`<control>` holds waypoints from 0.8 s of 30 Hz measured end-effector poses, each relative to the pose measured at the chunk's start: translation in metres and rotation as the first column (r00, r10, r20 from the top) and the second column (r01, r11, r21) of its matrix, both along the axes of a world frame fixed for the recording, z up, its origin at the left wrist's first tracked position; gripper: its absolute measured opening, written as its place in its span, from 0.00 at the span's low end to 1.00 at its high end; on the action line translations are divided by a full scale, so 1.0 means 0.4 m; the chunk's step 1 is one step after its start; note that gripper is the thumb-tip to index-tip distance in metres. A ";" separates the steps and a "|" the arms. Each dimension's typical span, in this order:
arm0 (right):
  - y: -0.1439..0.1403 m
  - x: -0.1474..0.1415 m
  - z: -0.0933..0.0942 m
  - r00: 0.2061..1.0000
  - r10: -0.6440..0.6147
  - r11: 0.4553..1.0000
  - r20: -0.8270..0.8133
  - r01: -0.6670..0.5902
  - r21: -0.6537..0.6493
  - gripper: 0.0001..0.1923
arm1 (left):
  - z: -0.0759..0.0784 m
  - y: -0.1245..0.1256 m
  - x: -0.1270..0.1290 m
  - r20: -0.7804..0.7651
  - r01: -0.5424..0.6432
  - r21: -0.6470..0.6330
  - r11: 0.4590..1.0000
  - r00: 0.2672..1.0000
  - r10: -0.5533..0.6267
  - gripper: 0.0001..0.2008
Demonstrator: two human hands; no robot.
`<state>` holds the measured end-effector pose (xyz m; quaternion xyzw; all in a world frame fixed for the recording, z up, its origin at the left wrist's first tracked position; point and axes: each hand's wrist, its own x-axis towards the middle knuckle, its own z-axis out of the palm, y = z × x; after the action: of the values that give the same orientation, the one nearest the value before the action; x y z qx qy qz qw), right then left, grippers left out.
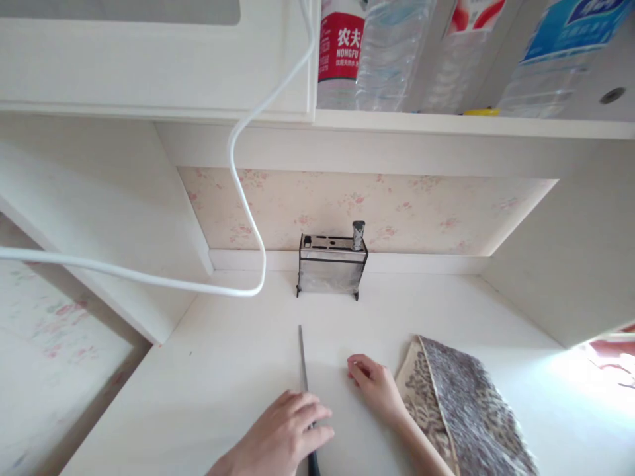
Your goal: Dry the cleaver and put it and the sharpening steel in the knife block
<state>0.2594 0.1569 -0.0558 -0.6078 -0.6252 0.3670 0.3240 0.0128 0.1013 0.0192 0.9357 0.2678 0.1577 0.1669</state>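
The left hand (282, 433) is lying palm down across the slim tool (303, 360), its fingers slightly spread; whether they are gripping it cannot be told. The hand is hiding the tool's middle section. The grey shaft is pointing toward the rear edge of the white counter (238, 370); the dark handle is running out of view at the bottom. The right hand (378, 389) is resting to the right of the shaft, its fingers curling inward; whether they are pinching anything cannot be told.

Just beside the right forearm, toward the counter's right side, a patterned cloth (471, 403) is lying, cut off at the bottom. Near the middle of the rear edge, a slotted holder (331, 274) is standing with one upright handle (358, 235) projecting from its right end.

A white cable (262, 261) is looping at the left, both ends leaving view. Above, the shelf (436, 124) is carrying bottles, their tops cut off. The red-label bottle (340, 49) is showing "农夫" and "NONGFU", with smaller characters below. The blue-label bottle (540, 86) is bearing illegible, cropped lettering. A yellow item (481, 112) is showing only partly above the shelf lip.
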 end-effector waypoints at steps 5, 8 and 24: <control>-0.003 -0.011 0.016 0.991 -0.026 0.998 0.134 0.019 0.054 0.17 | -0.036 -0.005 0.014 -0.225 0.210 0.267 0.941 0.963 -0.151 0.04; -0.010 -0.011 0.015 0.985 0.008 0.996 0.173 -0.023 0.087 0.17 | -0.049 -0.003 0.025 -0.213 0.215 0.321 0.922 0.965 -0.151 0.08; -0.017 -0.003 0.005 0.976 0.037 0.990 0.216 -0.065 0.122 0.16 | 0.432 0.308 0.035 0.597 -0.496 -0.291 0.818 0.574 0.560 0.14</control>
<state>0.2582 0.1502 -0.0539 -0.6053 -0.6940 0.2671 0.2838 0.0266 0.2245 0.1921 0.6861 0.4647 0.5067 0.2378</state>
